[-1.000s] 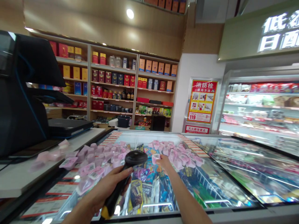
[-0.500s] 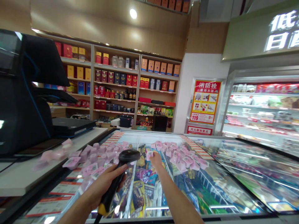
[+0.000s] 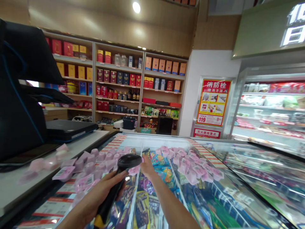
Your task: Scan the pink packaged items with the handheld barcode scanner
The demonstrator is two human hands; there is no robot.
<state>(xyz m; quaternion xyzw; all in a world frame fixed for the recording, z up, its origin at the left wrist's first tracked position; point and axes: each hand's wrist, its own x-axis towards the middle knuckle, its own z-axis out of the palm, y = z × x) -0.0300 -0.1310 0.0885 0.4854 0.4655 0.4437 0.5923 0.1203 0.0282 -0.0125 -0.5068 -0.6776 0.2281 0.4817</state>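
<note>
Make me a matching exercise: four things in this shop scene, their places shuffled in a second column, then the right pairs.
Things:
1. Black scanner
2. Red and yellow poster
3. Right hand
4. Pink containers on the right

Places:
A. On the freezer's glass top
B. In the left hand
C. Beside the scanner's head
D. On the white wall

Pairs: 1-B, 2-D, 3-C, 4-A
</note>
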